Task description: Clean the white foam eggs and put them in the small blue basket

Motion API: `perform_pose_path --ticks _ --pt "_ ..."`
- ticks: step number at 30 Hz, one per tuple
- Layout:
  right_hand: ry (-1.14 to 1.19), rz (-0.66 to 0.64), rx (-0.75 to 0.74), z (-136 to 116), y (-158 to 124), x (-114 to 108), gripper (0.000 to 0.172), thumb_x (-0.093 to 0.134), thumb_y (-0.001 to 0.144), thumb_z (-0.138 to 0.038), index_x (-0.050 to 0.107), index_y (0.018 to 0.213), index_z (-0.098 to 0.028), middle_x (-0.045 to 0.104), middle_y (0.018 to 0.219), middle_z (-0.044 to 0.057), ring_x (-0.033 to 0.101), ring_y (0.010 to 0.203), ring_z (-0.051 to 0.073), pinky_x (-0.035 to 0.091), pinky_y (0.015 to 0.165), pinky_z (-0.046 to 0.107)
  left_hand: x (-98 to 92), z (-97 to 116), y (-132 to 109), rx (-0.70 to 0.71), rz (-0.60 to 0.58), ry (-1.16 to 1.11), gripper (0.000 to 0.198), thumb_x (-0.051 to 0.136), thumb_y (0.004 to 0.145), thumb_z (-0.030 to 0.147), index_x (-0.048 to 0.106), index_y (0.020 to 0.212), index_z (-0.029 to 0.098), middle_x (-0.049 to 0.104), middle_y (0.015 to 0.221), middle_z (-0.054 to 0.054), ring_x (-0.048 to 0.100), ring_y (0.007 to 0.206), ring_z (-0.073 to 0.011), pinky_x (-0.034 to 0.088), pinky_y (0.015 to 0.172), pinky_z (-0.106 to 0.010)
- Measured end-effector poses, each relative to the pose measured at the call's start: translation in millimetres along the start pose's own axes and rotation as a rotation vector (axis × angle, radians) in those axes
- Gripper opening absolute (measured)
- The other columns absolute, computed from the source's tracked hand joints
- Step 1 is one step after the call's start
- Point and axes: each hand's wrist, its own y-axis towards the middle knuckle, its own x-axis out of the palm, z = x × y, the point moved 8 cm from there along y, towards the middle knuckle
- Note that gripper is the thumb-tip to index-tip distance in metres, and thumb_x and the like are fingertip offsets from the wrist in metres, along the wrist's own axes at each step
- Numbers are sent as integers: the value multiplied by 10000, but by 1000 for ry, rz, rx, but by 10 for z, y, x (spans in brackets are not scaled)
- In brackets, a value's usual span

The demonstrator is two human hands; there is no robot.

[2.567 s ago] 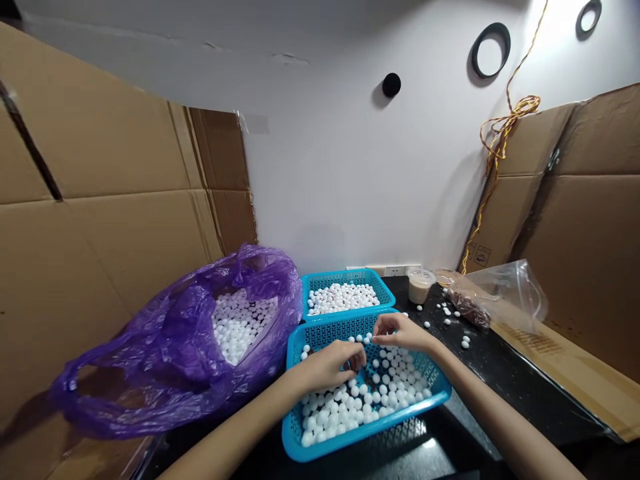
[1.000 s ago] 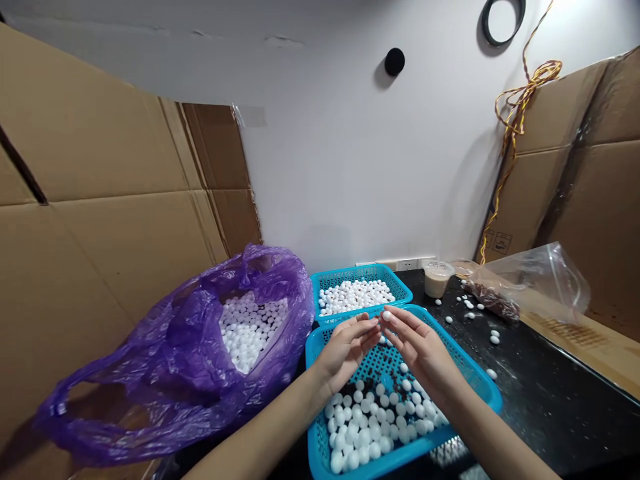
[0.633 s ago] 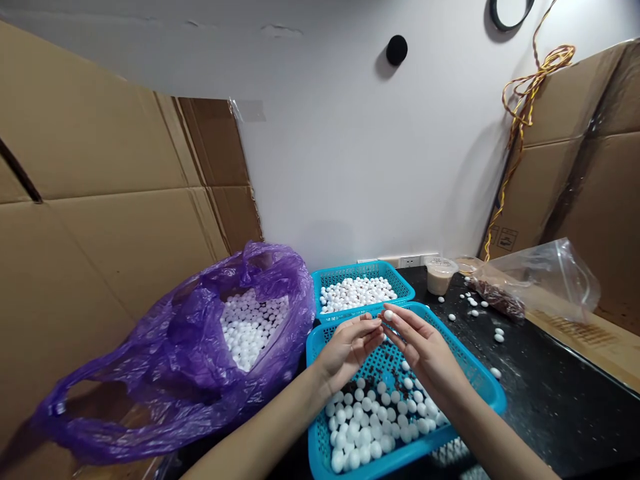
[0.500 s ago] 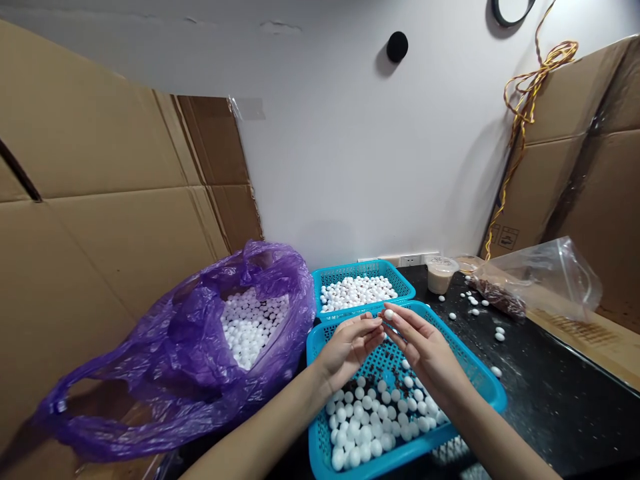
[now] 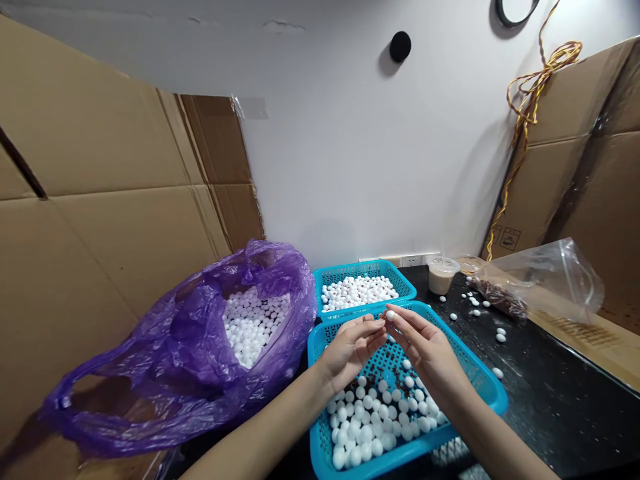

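My right hand (image 5: pixel 423 347) pinches a small white foam ball (image 5: pixel 390 315) at its fingertips, above the near blue basket (image 5: pixel 495 393). My left hand (image 5: pixel 350 343) is raised beside it, its fingertips pinched together and touching that ball; what they hold is too small to make out. Below the hands the near basket holds several white balls (image 5: pixel 373 420) and some dark brown bits (image 5: pixel 365 385). A second blue basket (image 5: pixel 367 270) behind it is filled with white balls.
A purple plastic bag (image 5: pixel 190 360) of white balls lies at the left. On the black table (image 5: pixel 545 400) at the right are loose white balls, a lidded cup (image 5: pixel 443 275) and a clear bag (image 5: pixel 540 283) with brown pieces. Cardboard sheets stand on both sides.
Both hands rose out of the near basket and met at the fingertips around one white ball. Over the last second they have barely moved.
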Motion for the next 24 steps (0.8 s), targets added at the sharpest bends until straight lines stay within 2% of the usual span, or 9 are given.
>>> perform_pose_path --ticks 14,24 --pt "-151 0 -45 -22 -7 3 336 735 685 -385 702 979 -226 703 972 43 578 1056 241 422 945 352 -43 -14 20 11 8 -24 145 667 685 -7 571 682 101 600 726 -11 594 674 -73 519 677 -156" --pt "-305 -73 -85 -168 -17 61 332 696 722 -406 697 987 -205 692 1023 66 574 1077 273 426 950 396 -58 -19 35 5 23 -2 156 672 679 3 556 644 101 580 684 0 585 641 -69 517 661 -149"
